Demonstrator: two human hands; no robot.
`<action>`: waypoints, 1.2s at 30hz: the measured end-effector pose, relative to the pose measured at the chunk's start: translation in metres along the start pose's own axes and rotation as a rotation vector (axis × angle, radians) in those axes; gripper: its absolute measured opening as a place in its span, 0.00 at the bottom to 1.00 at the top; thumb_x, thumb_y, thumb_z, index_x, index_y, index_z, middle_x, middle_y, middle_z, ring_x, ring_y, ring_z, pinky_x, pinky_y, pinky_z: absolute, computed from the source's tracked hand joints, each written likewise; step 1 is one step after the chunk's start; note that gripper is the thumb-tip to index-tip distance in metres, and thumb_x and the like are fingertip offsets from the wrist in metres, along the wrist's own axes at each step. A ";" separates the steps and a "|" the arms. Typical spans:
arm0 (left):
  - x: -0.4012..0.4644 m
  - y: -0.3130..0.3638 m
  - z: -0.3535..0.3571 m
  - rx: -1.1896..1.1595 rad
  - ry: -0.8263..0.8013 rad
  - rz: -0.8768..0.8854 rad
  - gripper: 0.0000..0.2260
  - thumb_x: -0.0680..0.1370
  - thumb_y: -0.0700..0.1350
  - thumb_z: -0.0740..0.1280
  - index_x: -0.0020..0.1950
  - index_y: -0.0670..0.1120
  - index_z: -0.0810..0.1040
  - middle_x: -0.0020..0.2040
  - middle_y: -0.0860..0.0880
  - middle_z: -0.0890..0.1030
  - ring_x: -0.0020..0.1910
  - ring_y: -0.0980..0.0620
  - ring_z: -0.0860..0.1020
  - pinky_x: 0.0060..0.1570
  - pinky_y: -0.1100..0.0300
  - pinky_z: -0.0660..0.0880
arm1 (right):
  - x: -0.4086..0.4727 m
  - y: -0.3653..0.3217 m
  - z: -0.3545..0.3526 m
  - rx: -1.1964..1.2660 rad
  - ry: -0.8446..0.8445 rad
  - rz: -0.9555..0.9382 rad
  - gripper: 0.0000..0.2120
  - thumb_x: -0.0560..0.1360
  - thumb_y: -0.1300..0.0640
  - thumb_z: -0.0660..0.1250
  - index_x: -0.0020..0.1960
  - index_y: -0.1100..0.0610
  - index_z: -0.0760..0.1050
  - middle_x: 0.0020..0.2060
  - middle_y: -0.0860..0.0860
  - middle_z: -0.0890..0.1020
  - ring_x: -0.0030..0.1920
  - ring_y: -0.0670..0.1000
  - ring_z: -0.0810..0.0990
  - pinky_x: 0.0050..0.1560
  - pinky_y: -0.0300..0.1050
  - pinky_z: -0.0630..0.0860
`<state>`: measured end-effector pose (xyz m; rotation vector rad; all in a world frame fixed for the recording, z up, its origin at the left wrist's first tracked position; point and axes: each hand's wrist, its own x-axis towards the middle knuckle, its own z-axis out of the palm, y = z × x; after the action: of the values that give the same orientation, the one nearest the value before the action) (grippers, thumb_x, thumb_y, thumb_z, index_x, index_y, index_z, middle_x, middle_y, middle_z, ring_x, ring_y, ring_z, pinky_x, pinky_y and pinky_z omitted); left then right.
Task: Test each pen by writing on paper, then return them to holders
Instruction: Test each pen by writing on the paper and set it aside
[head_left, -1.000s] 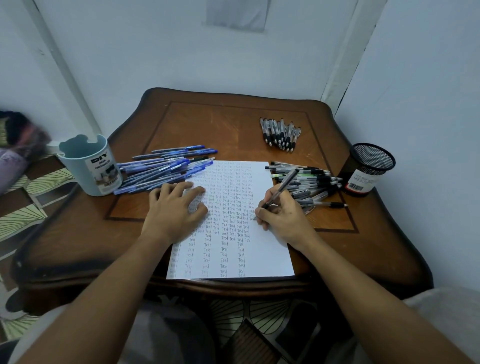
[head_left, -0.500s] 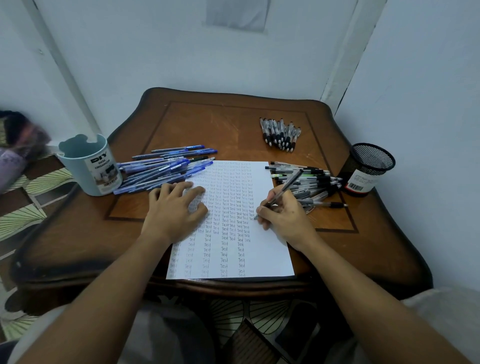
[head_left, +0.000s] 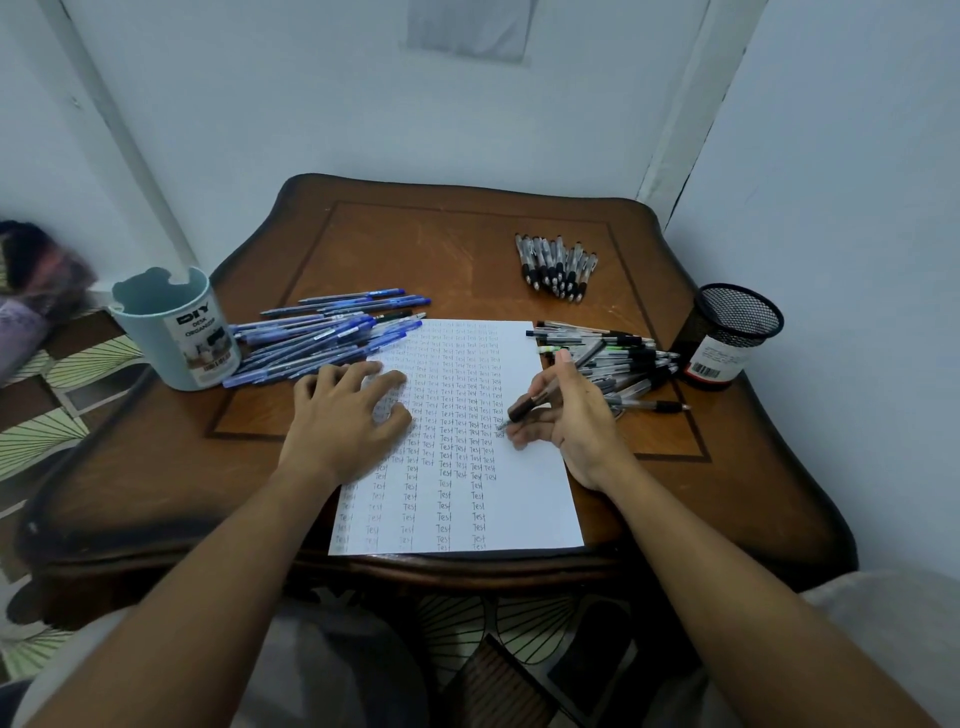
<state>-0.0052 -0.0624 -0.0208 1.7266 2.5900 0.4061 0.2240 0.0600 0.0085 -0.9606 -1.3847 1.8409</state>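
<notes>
A white sheet of paper (head_left: 530, 493) covered with columns of the word "Test" lies on the wooden table (head_left: 447, 249). My left hand (head_left: 343, 415) presses flat on the sheet's left side. My right hand (head_left: 566, 415) holds a black pen (head_left: 530, 405) low across its fingers, the tip near the written rows. Blue pens (head_left: 322, 338) are heaped left of the paper, black pens (head_left: 618, 364) right of it. A teal holder (head_left: 176, 332) stands at the left, a black mesh holder (head_left: 727, 332) at the right.
A neat row of black-and-grey pens (head_left: 556, 265) lies at the back right of the table. Walls close in behind and to the right. A patterned floor shows at the left and below the table's front edge.
My right hand has turned and the pen has dropped from a steep writing angle to lie low and nearly level across the fingers. My left hand has stayed on the paper.
</notes>
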 end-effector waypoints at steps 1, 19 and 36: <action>0.000 0.000 0.000 0.001 0.001 -0.002 0.29 0.73 0.66 0.45 0.71 0.62 0.69 0.74 0.56 0.67 0.69 0.51 0.62 0.68 0.46 0.55 | 0.000 -0.001 0.001 0.008 0.013 0.011 0.25 0.83 0.43 0.53 0.44 0.63 0.73 0.36 0.65 0.82 0.34 0.62 0.83 0.35 0.51 0.81; -0.002 0.001 0.001 -0.005 -0.005 -0.003 0.28 0.74 0.65 0.46 0.70 0.62 0.69 0.73 0.56 0.67 0.69 0.51 0.61 0.68 0.47 0.54 | -0.001 -0.006 0.001 0.051 0.077 0.085 0.23 0.86 0.50 0.53 0.42 0.65 0.74 0.36 0.66 0.82 0.32 0.62 0.83 0.33 0.51 0.82; -0.002 0.002 0.000 -0.023 0.011 0.001 0.27 0.74 0.65 0.47 0.69 0.62 0.70 0.72 0.57 0.68 0.68 0.52 0.62 0.68 0.47 0.54 | 0.080 -0.087 -0.020 -0.324 0.162 0.027 0.07 0.81 0.67 0.64 0.58 0.60 0.73 0.43 0.57 0.77 0.38 0.50 0.76 0.37 0.41 0.74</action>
<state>-0.0025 -0.0634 -0.0202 1.7229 2.5816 0.4455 0.2036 0.1573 0.0747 -1.2654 -1.6030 1.5454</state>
